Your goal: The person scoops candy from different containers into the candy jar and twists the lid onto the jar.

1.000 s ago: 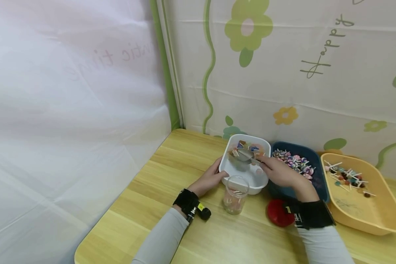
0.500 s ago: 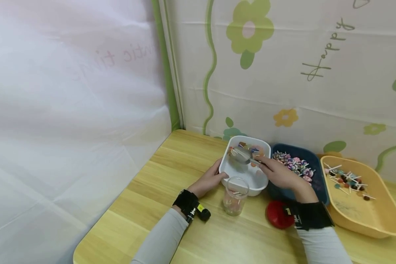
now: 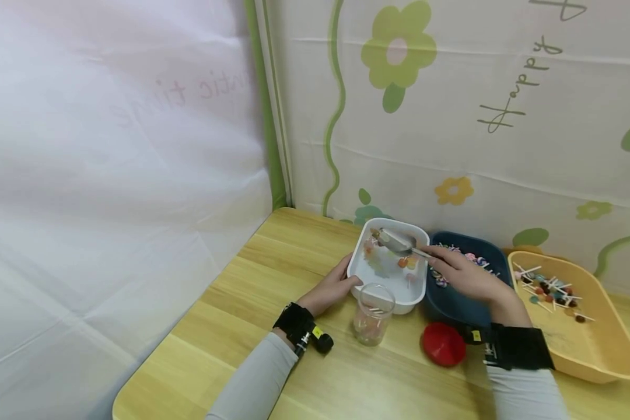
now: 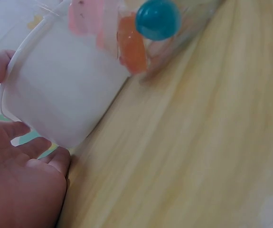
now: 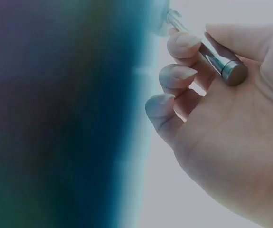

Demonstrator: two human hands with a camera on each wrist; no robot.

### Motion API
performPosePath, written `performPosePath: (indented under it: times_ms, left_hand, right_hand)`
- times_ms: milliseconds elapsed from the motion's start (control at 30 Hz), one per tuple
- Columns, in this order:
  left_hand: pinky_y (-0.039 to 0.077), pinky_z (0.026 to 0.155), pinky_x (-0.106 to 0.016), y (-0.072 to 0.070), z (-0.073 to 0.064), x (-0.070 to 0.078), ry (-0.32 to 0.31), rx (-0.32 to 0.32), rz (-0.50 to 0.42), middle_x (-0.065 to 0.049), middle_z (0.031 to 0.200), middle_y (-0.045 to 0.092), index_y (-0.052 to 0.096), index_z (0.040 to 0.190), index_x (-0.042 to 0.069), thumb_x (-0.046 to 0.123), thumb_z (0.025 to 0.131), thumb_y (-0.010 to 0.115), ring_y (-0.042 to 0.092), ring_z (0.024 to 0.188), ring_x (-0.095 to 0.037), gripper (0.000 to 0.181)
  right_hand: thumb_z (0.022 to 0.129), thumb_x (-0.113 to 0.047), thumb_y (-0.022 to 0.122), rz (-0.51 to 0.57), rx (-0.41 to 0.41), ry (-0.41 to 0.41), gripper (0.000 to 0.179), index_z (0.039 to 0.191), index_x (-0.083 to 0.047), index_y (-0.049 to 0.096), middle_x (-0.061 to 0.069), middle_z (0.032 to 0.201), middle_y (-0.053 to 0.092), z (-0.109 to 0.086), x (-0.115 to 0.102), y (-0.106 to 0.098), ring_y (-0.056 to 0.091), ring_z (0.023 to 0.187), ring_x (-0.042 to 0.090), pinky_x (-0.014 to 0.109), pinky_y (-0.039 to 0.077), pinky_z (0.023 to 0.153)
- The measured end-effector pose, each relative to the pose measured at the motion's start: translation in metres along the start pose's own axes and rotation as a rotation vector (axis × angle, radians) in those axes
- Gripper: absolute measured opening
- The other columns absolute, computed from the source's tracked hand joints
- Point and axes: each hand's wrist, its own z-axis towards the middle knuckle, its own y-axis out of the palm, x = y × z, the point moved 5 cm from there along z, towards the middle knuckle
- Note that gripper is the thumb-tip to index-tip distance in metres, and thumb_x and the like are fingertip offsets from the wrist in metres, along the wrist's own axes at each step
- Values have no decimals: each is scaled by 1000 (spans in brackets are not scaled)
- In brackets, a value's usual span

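My left hand point(image 3: 329, 290) holds the left side of a white plastic bin point(image 3: 358, 269), thumb over the rim and fingers along the outer wall point(image 4: 65, 90). The right hand point(image 3: 464, 279) grips the handle of a metal scoop point(image 3: 397, 242), its fingers curled round the handle end point(image 5: 233, 72). Over the bin's far part the scoop's bowl is tilted, and candies lie near its tip. A few orange and pink candies point(image 3: 406, 262) lie on the bin floor. In front of the bin stands a clear plastic jar point(image 3: 371, 321), partly filled with candies and white sticks.
A red lid point(image 3: 443, 344) lies on the wooden table point(image 3: 241, 326) near the right wrist. Right of the white bin are a dark blue bin point(image 3: 454, 312) of swirled lollipops and a yellow bin point(image 3: 604, 350) of small lollipops. A printed curtain point(image 3: 478, 146) hangs behind them.
My right hand has moved to the right and lifted the scoop a little, turning its bowl. Fewer candies show at the bin's far end. The left hand keeps its hold.
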Motion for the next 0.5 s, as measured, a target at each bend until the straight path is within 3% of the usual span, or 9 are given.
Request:
performPosePath:
  times_ms: [33,133,267,500]
  left_hand:
    - [21,110,-41,0,0,0,-1,-3,-3,-8,153,20,15,151,23,11,92,51,21,135,-19,69]
    - [20,109,-41,0,-1,2,-16,-2,0,-8,153,20,15,151,23,11,93,51,20,135,-19,69]
    - [20,109,-42,1,-2,6,-31,-2,7,-10,153,18,13,151,19,12,92,51,19,136,-21,71]
    - [20,110,-40,1,-1,6,-53,5,9,-8,153,19,12,151,20,11,91,52,21,135,-18,72]
  right_hand:
    - [102,-20,37,-8,2,-2,38,138,-7,41,17,115,50,-3,-2,-4,49,92,31,44,49,73]
    - [103,-20,37,-27,36,-31,36,136,-8,44,13,109,52,-10,-11,-16,50,84,27,35,47,65]
    - [102,-16,38,-38,122,-95,33,133,-10,46,5,120,52,-22,-29,-34,48,100,19,23,44,79]
    - [100,-4,36,-6,202,-216,37,136,-9,45,8,122,53,-49,-63,-63,48,104,18,15,43,82]
